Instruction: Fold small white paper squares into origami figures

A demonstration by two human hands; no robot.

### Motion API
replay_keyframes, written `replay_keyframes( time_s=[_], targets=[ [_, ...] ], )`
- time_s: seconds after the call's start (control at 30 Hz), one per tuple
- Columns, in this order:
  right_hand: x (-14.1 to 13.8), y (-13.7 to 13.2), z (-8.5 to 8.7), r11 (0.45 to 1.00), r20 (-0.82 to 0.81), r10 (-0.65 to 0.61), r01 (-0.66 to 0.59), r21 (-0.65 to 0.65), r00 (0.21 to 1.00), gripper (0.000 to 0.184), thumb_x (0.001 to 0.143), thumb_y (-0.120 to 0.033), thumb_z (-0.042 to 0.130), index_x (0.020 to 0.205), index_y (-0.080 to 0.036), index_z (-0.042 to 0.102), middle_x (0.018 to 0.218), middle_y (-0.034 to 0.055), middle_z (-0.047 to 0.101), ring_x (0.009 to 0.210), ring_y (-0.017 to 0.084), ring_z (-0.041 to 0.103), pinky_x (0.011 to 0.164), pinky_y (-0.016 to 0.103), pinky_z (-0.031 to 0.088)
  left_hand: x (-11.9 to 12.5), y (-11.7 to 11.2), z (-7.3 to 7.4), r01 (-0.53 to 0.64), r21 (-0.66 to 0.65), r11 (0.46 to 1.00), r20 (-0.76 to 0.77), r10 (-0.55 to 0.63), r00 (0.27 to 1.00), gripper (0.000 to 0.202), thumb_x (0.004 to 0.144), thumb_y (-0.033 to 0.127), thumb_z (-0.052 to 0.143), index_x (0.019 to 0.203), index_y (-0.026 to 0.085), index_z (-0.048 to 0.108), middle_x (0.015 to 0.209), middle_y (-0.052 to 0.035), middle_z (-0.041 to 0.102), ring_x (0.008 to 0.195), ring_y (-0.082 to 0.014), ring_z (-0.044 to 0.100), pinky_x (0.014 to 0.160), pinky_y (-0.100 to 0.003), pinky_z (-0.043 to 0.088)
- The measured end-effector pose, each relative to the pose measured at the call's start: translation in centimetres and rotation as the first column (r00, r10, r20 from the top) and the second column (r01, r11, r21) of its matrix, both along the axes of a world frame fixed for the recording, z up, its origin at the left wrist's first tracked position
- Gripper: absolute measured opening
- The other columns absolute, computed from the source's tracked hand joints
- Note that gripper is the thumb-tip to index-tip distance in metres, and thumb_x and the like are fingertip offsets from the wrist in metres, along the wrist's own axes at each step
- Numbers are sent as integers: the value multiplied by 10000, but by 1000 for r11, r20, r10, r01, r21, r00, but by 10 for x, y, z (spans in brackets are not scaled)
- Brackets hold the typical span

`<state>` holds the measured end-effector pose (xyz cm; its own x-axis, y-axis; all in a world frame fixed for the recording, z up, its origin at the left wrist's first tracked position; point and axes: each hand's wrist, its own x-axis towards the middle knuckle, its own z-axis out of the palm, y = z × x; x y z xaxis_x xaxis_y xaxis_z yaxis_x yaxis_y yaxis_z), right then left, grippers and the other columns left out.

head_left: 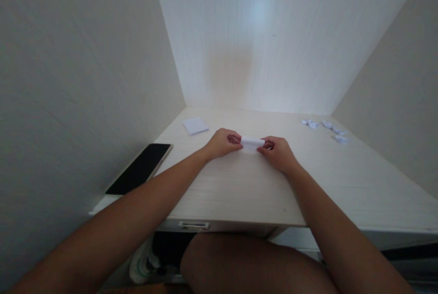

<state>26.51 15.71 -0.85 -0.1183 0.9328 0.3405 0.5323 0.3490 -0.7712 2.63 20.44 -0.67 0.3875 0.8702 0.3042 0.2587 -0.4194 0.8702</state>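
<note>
A small white piece of paper (pixel 252 142), seemingly folded into a narrow strip, is stretched between my two hands over the middle of the desk. Its left end is pinched between the thumb and fingers of my left hand (pixel 223 142). The right end is gripped the same way by my right hand (pixel 278 152). My fingertips cover both ends of the paper. Beyond my left hand lies a stack of square white paper (pixel 195 126). Several small folded white paper pieces (pixel 313 124) rest at the back right of the desk.
The pale wooden desk (pixel 239 193) is walled at the back and both sides. A dark flat tablet-like object (pixel 141 169) lies along the left edge, near my left forearm. A drawer handle (pixel 194 225) is on the desk's front, above my leg.
</note>
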Motion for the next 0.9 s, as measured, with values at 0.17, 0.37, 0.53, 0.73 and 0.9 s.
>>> replay_keyframes(
  time_s=[0.17, 0.37, 0.53, 0.73, 0.9],
  targets=[
    [-4, -3, 3, 997, -84, 49, -54, -61, 995, 210, 745, -266, 723, 915, -144, 743, 733, 42, 741, 616, 167, 639, 563, 267, 471, 4, -3, 0, 40, -68, 997, 95, -34, 995, 372, 670, 290, 857, 985, 125, 745, 844, -62, 764, 742, -161, 717, 673, -266, 555],
    [-8, -6, 5, 992, -96, 86, -94, -87, 992, 173, 728, -270, 732, 851, -149, 730, 676, 16, 711, 588, 150, 606, 543, 256, 438, 17, -15, 1, 90, -146, 985, 146, -68, 987, 456, 714, 366, 852, 1098, 156, 724, 933, -79, 790, 779, -181, 732, 693, -298, 574],
    [-12, -10, 10, 987, -85, 125, -133, -92, 988, 217, 720, -234, 751, 918, -146, 740, 671, 2, 699, 596, 139, 600, 550, 245, 437, 20, -20, 5, 29, -142, 989, 136, -10, 991, 413, 688, 386, 881, 1006, 148, 769, 852, -73, 781, 714, -185, 703, 621, -274, 530],
    [-17, -13, 13, 985, -69, 140, -146, -95, 988, 313, 732, -184, 759, 1040, -131, 734, 689, 2, 710, 598, 127, 609, 564, 236, 448, 21, -25, 8, -7, -134, 991, 139, 26, 990, 348, 702, 410, 864, 912, 144, 784, 806, -59, 758, 683, -166, 666, 610, -267, 488],
    [-19, -15, 13, 983, -58, 154, -159, -97, 986, 367, 749, -137, 750, 1113, -126, 711, 703, 10, 728, 617, 136, 638, 582, 239, 465, 21, -27, 12, 16, -139, 990, 132, 2, 991, 340, 719, 401, 849, 934, 147, 782, 869, -75, 776, 717, -169, 681, 649, -280, 504]
  ],
)
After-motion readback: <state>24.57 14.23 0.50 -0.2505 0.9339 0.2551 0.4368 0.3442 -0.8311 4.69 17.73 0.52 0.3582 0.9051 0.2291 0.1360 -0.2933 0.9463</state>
